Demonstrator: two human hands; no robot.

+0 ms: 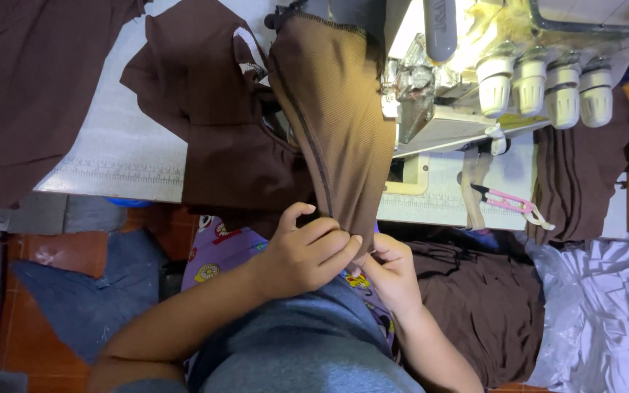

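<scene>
Both hands, left hand (307, 251) and right hand (391, 271), pinch the brown ribbed fabric (336, 124) with clenched fingers (333, 244), sewing machine (460, 80) at one o'clock.

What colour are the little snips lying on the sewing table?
Pink handles on the snips, lying on the white table beside the sewing machine; head view.
</scene>
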